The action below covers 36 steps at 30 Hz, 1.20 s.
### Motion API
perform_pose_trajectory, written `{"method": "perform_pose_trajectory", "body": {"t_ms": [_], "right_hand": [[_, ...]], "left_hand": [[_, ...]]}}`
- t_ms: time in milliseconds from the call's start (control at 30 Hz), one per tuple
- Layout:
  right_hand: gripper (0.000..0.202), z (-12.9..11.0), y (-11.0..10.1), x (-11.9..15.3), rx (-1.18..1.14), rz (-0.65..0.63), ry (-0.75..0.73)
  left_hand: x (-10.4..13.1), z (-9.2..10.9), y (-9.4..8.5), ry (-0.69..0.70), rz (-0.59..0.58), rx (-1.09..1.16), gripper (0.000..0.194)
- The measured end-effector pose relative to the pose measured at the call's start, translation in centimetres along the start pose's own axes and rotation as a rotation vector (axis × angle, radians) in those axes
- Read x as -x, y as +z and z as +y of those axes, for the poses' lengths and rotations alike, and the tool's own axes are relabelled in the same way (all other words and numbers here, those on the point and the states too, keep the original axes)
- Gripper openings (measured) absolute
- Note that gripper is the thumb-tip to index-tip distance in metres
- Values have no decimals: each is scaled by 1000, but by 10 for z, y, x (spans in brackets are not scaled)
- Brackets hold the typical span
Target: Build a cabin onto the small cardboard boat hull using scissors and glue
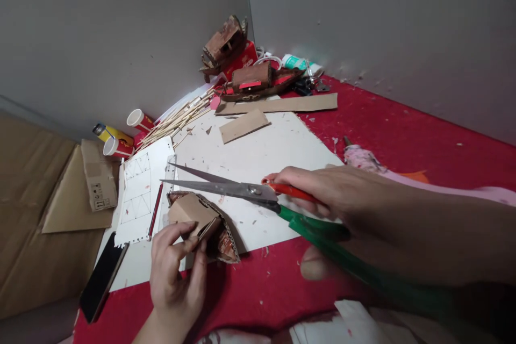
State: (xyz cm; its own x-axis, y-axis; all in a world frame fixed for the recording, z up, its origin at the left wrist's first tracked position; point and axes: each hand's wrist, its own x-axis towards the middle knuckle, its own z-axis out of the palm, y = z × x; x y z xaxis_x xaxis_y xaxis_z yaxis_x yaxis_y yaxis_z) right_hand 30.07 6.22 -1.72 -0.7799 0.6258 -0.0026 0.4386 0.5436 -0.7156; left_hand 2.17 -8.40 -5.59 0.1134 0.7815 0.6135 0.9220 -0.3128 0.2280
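Note:
My left hand (177,263) pinches the edge of a folded cardboard piece (193,212), fingers and thumb pressed together on it. That piece sits on a small cardboard boat (226,244) with a reddish-brown inside and a corrugated rim. In my right hand (334,193) is a pair of scissors (242,191) with one orange-red and one green handle. Its blades are slightly apart, point left and hang above the boat, not touching it. Part of the green handle is blurred close to the camera.
A white board (266,150) lies on the red cloth (387,118). Around it are a drawing sheet (137,188), a red pencil (155,212), a phone (102,277), wooden sticks (181,118), paper cups (139,118), cardboard strips (282,103) and brown model boats (253,78). Grey walls stand behind.

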Motion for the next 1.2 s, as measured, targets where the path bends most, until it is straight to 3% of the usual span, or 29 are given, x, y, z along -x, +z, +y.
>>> {"method": "perform_pose_trajectory", "body": {"t_ms": [100,267,500,700,867,1000,1200], "right_hand": [[44,9,4,1,115,-58,-26],[17,21,10,6,283,-45,-44],[21,18,3,13,305,32,-25],[17,19,6,13,285,2,15],[29,15,3,17,239,-5,52],[36,16,5,18,195,-31,32],[38,14,11,17,229,-10,-19]], "left_hand": [[1,-1,1,0,14,-3,33],[-1,-1,3,12,33,-29,30],[-2,0,3,-28,22,25,29],[1,-1,4,-77,63,107,28],[2,-1,3,-213,70,307,20],[0,2,-5,-341,144,475,15],[-6,4,-20,-680,253,845,14]]}}
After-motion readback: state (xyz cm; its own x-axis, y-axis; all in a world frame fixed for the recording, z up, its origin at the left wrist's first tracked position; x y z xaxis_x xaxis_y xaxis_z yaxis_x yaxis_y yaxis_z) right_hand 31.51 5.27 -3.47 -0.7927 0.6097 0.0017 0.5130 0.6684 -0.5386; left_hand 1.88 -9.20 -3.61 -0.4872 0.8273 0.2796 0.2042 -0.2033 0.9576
